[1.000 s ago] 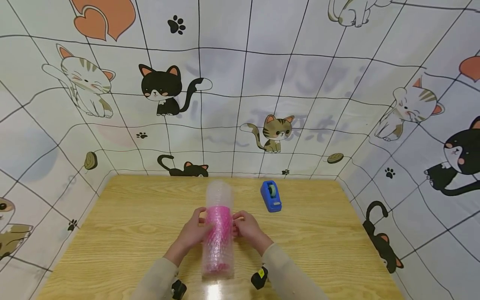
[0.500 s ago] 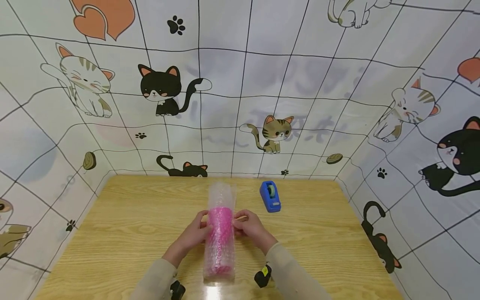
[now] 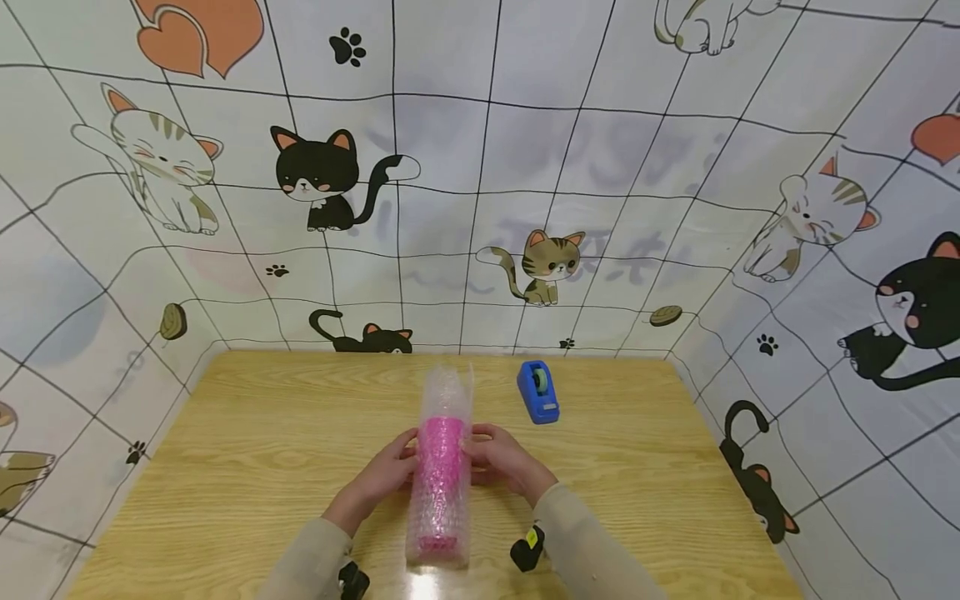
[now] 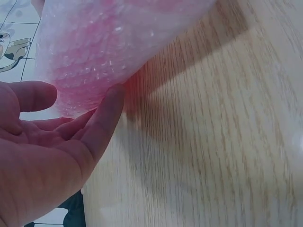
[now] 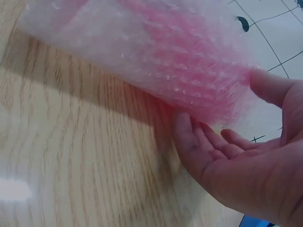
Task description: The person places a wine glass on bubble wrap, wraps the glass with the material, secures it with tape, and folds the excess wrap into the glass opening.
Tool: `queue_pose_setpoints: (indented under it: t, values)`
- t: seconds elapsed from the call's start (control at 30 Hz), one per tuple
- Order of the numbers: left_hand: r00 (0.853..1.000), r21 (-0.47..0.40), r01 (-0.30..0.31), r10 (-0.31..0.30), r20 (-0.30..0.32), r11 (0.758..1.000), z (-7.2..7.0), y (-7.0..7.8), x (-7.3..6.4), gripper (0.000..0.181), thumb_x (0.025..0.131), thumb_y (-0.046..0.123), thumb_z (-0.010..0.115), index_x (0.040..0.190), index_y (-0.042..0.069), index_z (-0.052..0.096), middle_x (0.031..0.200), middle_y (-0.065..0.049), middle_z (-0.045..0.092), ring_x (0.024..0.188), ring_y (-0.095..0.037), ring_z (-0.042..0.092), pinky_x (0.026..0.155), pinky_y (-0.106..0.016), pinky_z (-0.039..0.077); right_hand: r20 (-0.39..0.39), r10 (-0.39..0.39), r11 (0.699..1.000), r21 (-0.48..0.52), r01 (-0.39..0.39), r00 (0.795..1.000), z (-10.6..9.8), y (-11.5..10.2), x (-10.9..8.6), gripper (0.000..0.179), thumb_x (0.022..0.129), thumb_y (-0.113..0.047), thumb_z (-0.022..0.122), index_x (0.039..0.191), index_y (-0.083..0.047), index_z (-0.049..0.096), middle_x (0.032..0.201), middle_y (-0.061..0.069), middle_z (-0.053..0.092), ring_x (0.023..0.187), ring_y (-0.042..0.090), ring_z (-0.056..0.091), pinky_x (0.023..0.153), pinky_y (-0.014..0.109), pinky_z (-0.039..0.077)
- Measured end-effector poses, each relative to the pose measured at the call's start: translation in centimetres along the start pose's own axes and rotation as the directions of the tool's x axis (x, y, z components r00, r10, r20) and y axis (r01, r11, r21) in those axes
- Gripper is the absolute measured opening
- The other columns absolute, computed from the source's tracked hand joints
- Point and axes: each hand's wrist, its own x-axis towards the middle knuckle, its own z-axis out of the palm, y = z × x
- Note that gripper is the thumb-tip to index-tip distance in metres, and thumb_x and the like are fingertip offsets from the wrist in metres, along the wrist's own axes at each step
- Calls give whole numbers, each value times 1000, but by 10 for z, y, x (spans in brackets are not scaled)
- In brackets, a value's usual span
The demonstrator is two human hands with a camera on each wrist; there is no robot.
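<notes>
A long pink object wrapped in clear bubble wrap (image 3: 441,483) lies on the table, its length pointing away from me. What the pink object is cannot be made out through the wrap. My left hand (image 3: 386,475) holds the bundle's left side; in the left wrist view its fingers (image 4: 106,113) reach under the wrap's edge, with the thumb beside it. From the other side my right hand (image 3: 510,460) grips it. The right wrist view has that thumb pressed on the wrap and the fingers (image 5: 187,137) at its underside. A loose edge of wrap rises at the far end.
A blue tape dispenser (image 3: 538,393) with a roll of tape stands behind and right of the bundle. The wooden table (image 3: 285,417) ends at cat-patterned cloth walls (image 3: 450,208) at the back and sides.
The bundle has shifted slightly right at its far end and appears turned a little. Both hands moved with it; the right thumb now lies against the wrap. The tape dispenser stayed put.
</notes>
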Motion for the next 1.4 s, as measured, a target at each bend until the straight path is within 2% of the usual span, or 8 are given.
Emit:
queue_pose_setpoints:
  t: [0.2,0.37,0.57,0.7,0.83,1.1,1.2,1.4]
  values:
    - [999,-11,-42,42,16,999,2,2,-1,58,99,12,47,151,-5,26,141,-27,47,113,-31,61,89,-45,56,26,-2,999,46,1,1000,1,1,1,71,88,-36,71,142,-6,35,124,15,62,103,25,67,89,43,57]
    - [998,-16,-59,59,29,998,4,2,-1,55,99,9,44,149,-7,28,140,-28,50,109,-27,62,88,-40,56,-33,-1,1000,4,1,999,5,-3,-1,77,84,-39,74,141,-6,34,129,16,56,103,25,65,88,42,57]
    - [996,-2,-49,49,69,999,3,1,1,53,100,18,36,147,-7,31,110,-19,63,92,-18,59,80,-33,52,-109,14,996,-90,-23,994,11,-8,-2,80,81,-43,76,140,-6,36,129,16,54,104,27,62,88,43,55]
    - [994,4,-26,25,110,1000,4,3,1,65,101,37,45,149,-3,28,123,-18,60,110,-25,59,94,-45,51,-140,23,991,-127,-41,990,13,-11,-2,81,80,-44,77,139,-6,37,126,15,56,102,27,62,89,45,54]
    - [992,16,-14,12,124,1000,7,4,2,84,93,50,58,150,-1,24,139,-19,50,127,-32,52,108,-55,41,-167,30,985,-161,-57,985,15,-13,-2,82,78,-45,78,138,-6,37,123,14,57,98,25,62,91,47,54]
    - [995,19,-10,8,98,1000,11,5,4,89,90,51,62,149,-3,23,137,-21,49,124,-31,54,107,-54,42,-181,23,977,-203,-60,983,16,-12,-1,82,77,-45,79,137,-7,38,122,14,57,95,24,63,90,47,55]
    - [993,11,-20,19,116,1000,12,6,5,86,92,50,60,149,-2,22,137,-20,49,123,-30,54,106,-53,43,-186,27,976,-209,-67,982,16,-13,0,82,78,-45,78,137,-6,38,124,14,57,95,24,63,91,47,55]
    - [985,-40,-73,78,156,997,13,7,7,71,95,40,58,146,1,29,129,-18,56,110,-23,62,96,-42,52,-190,30,974,-215,-71,981,17,-16,-1,84,77,-47,78,138,-6,37,124,14,56,95,23,64,91,47,54]
